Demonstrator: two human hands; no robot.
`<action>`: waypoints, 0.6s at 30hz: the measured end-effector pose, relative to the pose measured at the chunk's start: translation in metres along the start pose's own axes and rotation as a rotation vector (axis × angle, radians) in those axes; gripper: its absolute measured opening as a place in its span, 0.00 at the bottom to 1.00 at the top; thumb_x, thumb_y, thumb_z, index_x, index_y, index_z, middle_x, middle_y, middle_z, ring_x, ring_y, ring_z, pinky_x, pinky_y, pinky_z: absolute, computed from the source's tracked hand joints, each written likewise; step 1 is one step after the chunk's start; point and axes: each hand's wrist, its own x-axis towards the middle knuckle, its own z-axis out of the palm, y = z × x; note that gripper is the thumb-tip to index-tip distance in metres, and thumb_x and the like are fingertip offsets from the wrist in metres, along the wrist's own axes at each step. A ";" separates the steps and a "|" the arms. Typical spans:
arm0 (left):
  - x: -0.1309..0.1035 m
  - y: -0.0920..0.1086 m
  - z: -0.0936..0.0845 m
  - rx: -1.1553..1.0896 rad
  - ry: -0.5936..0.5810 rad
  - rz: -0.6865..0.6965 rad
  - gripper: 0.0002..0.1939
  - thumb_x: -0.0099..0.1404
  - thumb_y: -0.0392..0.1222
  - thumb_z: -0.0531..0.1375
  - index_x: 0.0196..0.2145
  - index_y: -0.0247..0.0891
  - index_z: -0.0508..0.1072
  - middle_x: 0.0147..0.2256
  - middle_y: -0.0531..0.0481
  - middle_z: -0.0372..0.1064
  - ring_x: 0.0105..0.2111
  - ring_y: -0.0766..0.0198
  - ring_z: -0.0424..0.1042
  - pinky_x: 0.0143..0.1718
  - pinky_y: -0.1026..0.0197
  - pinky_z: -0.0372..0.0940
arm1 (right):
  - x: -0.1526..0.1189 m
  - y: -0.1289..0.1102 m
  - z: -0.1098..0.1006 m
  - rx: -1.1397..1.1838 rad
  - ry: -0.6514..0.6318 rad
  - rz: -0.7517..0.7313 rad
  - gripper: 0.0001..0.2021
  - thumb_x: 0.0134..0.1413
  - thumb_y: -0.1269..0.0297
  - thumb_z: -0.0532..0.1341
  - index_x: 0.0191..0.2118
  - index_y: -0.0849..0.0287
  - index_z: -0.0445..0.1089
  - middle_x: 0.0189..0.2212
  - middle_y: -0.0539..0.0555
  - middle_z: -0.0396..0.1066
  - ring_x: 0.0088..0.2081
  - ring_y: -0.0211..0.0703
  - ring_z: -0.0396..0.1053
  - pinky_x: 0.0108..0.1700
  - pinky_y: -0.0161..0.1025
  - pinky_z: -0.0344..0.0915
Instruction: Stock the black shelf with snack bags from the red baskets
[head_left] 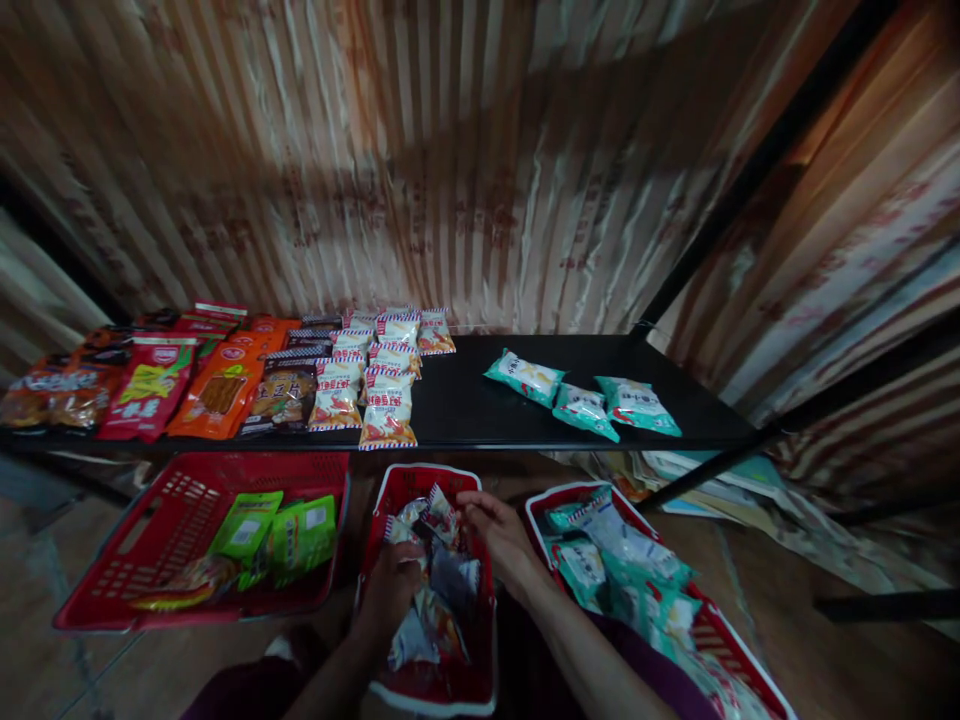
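Both hands reach into the middle red basket (486, 640), which holds several small snack bags (442, 625). My left hand (396, 583) is low over the bags at the basket's left side, its fingers curled and partly hidden. At the right rim, my right hand (495, 530) has its thumb and fingers pinched together beside an upright small bag (441, 515); whether it grips that bag's edge is too dim to tell. On the black shelf (465, 400) above stand white and orange snack bags (388, 405), close together in rows.
Three green-white bags (579, 408) lie on the shelf's right part. Orange bags (223, 388) and red bags (150, 385) fill its left. A red basket (157, 540) with green packs is at left; another basket (731, 640) with green-white bags is at right. A black post (720, 225) slants upward.
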 end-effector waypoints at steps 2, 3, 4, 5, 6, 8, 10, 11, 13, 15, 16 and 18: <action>0.009 0.006 -0.002 -0.023 -0.006 0.020 0.10 0.57 0.40 0.54 0.34 0.37 0.72 0.32 0.50 0.72 0.36 0.61 0.71 0.38 0.61 0.64 | 0.009 0.008 0.002 -0.041 0.007 -0.016 0.14 0.36 0.57 0.64 0.31 0.60 0.74 0.24 0.52 0.74 0.27 0.42 0.69 0.31 0.37 0.64; 0.013 0.009 -0.001 -0.027 -0.017 0.046 0.09 0.56 0.40 0.54 0.34 0.37 0.72 0.34 0.50 0.72 0.37 0.61 0.70 0.39 0.62 0.63 | 0.013 0.012 0.001 -0.067 0.012 -0.025 0.14 0.36 0.57 0.63 0.30 0.60 0.74 0.24 0.53 0.74 0.27 0.42 0.69 0.32 0.38 0.64; 0.016 0.013 0.000 -0.016 -0.033 0.078 0.09 0.56 0.40 0.54 0.33 0.38 0.72 0.35 0.49 0.73 0.39 0.60 0.70 0.40 0.62 0.63 | 0.015 0.016 0.000 -0.094 0.015 -0.034 0.13 0.36 0.56 0.63 0.29 0.60 0.74 0.24 0.53 0.74 0.27 0.43 0.69 0.32 0.38 0.64; 0.018 0.018 0.002 0.007 -0.058 0.103 0.09 0.56 0.39 0.54 0.33 0.38 0.73 0.36 0.49 0.73 0.39 0.60 0.70 0.41 0.62 0.62 | 0.017 0.019 -0.002 -0.120 0.014 -0.041 0.13 0.37 0.56 0.63 0.29 0.60 0.74 0.24 0.53 0.74 0.27 0.43 0.69 0.31 0.38 0.64; 0.019 0.023 0.004 0.040 -0.091 0.124 0.09 0.56 0.38 0.53 0.32 0.38 0.73 0.36 0.49 0.73 0.40 0.60 0.70 0.42 0.63 0.62 | 0.018 0.021 -0.004 -0.141 0.014 -0.049 0.13 0.38 0.56 0.62 0.29 0.60 0.74 0.24 0.53 0.74 0.27 0.43 0.69 0.31 0.38 0.64; 0.020 0.033 0.008 0.125 -0.160 0.170 0.11 0.57 0.35 0.51 0.34 0.38 0.73 0.37 0.48 0.73 0.41 0.61 0.70 0.44 0.63 0.61 | 0.020 0.023 -0.009 -0.183 0.022 -0.061 0.13 0.39 0.55 0.61 0.29 0.59 0.74 0.24 0.52 0.73 0.27 0.43 0.69 0.31 0.38 0.63; 0.019 0.041 0.014 0.213 -0.217 0.221 0.13 0.57 0.33 0.49 0.35 0.37 0.73 0.38 0.46 0.73 0.42 0.61 0.70 0.45 0.63 0.60 | 0.022 0.023 -0.012 -0.218 0.037 -0.063 0.13 0.39 0.54 0.60 0.28 0.58 0.75 0.24 0.53 0.73 0.28 0.44 0.69 0.31 0.38 0.63; 0.019 0.045 0.018 0.248 -0.243 0.247 0.14 0.57 0.33 0.49 0.36 0.36 0.73 0.39 0.45 0.73 0.42 0.61 0.70 0.45 0.63 0.59 | 0.023 0.023 -0.014 -0.229 0.041 -0.065 0.13 0.39 0.54 0.60 0.28 0.58 0.75 0.24 0.53 0.73 0.28 0.45 0.69 0.32 0.38 0.63; 0.018 0.048 0.025 0.305 -0.289 0.277 0.14 0.57 0.33 0.49 0.36 0.36 0.72 0.39 0.44 0.73 0.41 0.61 0.70 0.44 0.62 0.60 | 0.025 0.021 -0.015 -0.239 0.032 -0.071 0.13 0.39 0.55 0.61 0.29 0.58 0.75 0.25 0.53 0.74 0.29 0.45 0.69 0.33 0.39 0.64; 0.018 0.047 0.032 0.349 -0.318 0.285 0.14 0.57 0.33 0.49 0.35 0.37 0.72 0.38 0.45 0.73 0.40 0.60 0.70 0.43 0.62 0.61 | 0.025 0.019 -0.016 -0.236 0.006 -0.065 0.14 0.39 0.54 0.61 0.30 0.58 0.75 0.26 0.53 0.74 0.30 0.45 0.69 0.35 0.39 0.64; 0.017 0.046 0.035 0.367 -0.330 0.285 0.13 0.58 0.33 0.48 0.34 0.37 0.72 0.38 0.45 0.73 0.40 0.60 0.71 0.43 0.61 0.61 | 0.024 0.018 -0.016 -0.230 -0.009 -0.055 0.14 0.39 0.54 0.61 0.31 0.58 0.75 0.26 0.53 0.74 0.29 0.44 0.69 0.35 0.39 0.64; 0.016 0.044 0.037 0.394 -0.349 0.287 0.13 0.58 0.33 0.48 0.34 0.37 0.72 0.38 0.45 0.73 0.40 0.60 0.71 0.43 0.61 0.61 | 0.021 0.017 -0.017 -0.219 -0.034 -0.030 0.16 0.39 0.53 0.62 0.31 0.58 0.75 0.26 0.53 0.74 0.29 0.44 0.70 0.34 0.38 0.64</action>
